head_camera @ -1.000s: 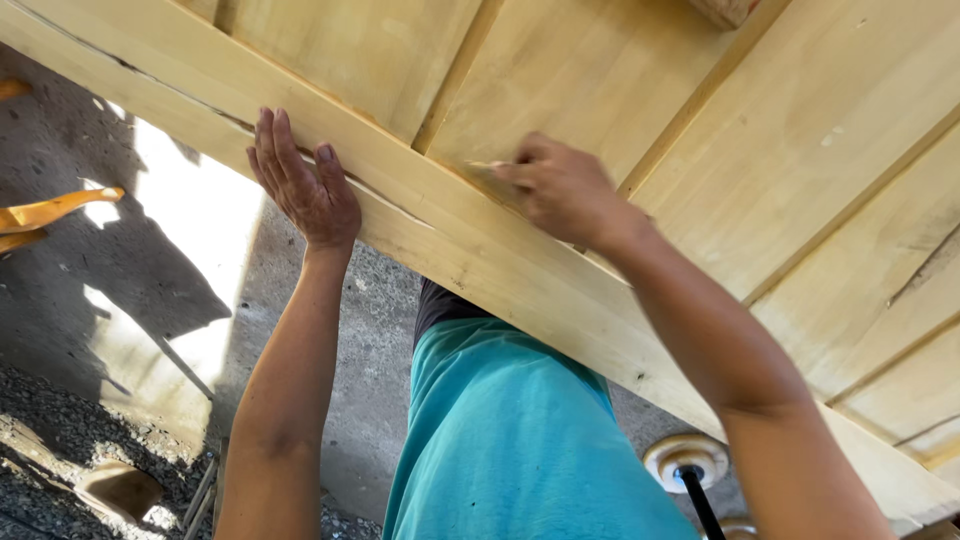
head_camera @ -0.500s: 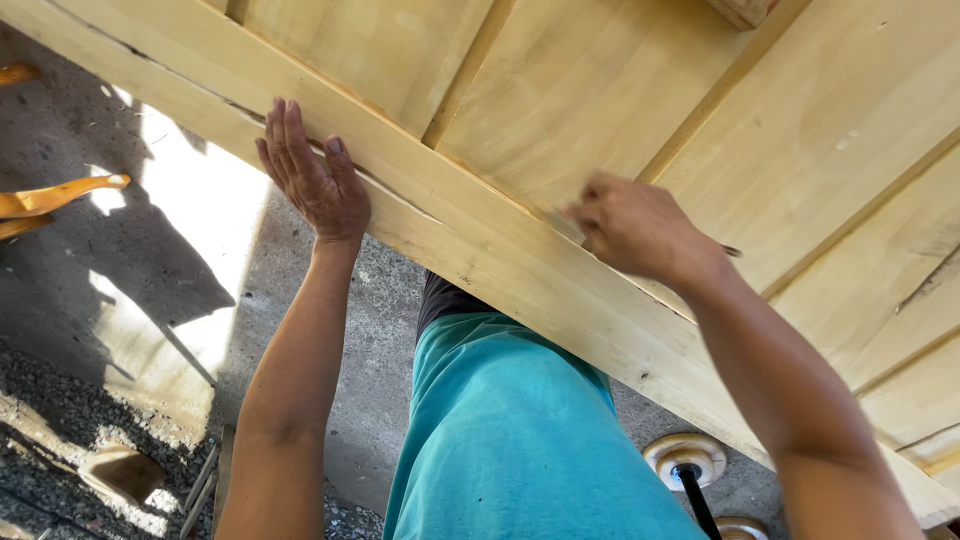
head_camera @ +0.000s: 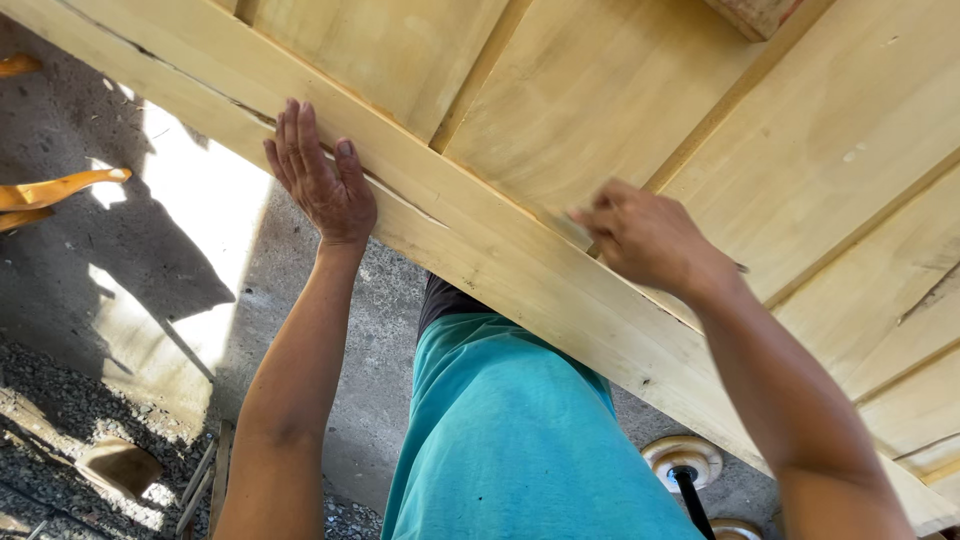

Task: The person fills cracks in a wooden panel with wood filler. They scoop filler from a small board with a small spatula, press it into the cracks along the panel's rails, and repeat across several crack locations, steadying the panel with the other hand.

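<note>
A big pale yellow wooden panel [head_camera: 600, 90] of boards and raised battens fills the top and right of the head view. Its thick edge rail [head_camera: 500, 255] runs diagonally from upper left to lower right. My left hand [head_camera: 320, 180] lies flat on the rail, palm down, fingers stretched out and holding nothing. My right hand [head_camera: 645, 240] is further right, where the rail meets a board, blurred, with its fingers bunched and pressed onto the wood. It seems to pinch a small flat piece that I cannot make out; a thin dark sliver shows behind the wrist.
Below the panel I see my teal shirt [head_camera: 520, 440] and a grey concrete floor [head_camera: 330, 330] with a sunlit patch. Orange wooden pieces [head_camera: 50, 190] lie at the left, gravel and a wooden block [head_camera: 120, 465] at lower left. A round pale disc with a black rod [head_camera: 682, 462] stands at lower right.
My right hand has slid rightward and down along the rail. My left hand has stayed flat on the rail, shifting only slightly.
</note>
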A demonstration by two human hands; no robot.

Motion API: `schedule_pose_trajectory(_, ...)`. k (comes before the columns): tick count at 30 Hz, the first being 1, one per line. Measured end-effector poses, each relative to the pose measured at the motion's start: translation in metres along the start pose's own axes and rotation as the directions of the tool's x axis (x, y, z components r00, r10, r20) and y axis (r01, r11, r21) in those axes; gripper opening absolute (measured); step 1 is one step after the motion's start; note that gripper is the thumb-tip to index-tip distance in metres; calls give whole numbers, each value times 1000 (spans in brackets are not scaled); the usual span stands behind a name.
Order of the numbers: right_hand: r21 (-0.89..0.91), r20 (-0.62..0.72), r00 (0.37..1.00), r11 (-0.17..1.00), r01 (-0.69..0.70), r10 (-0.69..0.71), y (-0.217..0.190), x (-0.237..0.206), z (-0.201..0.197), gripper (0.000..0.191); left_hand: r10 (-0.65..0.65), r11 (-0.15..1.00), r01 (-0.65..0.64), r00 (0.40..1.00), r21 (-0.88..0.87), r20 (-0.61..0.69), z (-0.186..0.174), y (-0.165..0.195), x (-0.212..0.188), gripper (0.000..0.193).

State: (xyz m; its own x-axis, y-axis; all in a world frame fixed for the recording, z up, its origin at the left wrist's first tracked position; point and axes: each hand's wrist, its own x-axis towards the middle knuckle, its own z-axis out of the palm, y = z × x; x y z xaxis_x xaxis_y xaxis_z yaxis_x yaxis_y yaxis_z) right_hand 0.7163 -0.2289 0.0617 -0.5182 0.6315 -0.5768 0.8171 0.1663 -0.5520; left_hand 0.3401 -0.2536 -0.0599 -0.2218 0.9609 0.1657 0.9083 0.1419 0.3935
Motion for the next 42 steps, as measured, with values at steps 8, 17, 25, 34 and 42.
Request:
schedule_pose_trajectory(8,69,-254,953,980,189,-166,-39,97,41,34,-4,1000,4,1000,-13,13,-1,0,-1,52)
schedule_pose_trajectory(17,-24,100,993,997,-67,69,3,-16,12,35,30,999,-31,999,42,18,2,-2,0,50)
schedule_pose_trajectory(25,86,-299,943,980,182,-149,-48,91,26,30,33,999,-33,999,2,17,-3,3,1,50)
schedule_pose_trajectory(34,9,-71,997,999,38,-37,7,-15,29,37,42,999,-42,999,-4,-17,4,-3,-1,49)
schedule_pose_trajectory(42,96,-793,597,992,-76,122,66,-9,-45,26,75,994,-77,997,-72,-37,-9,12,2,53)
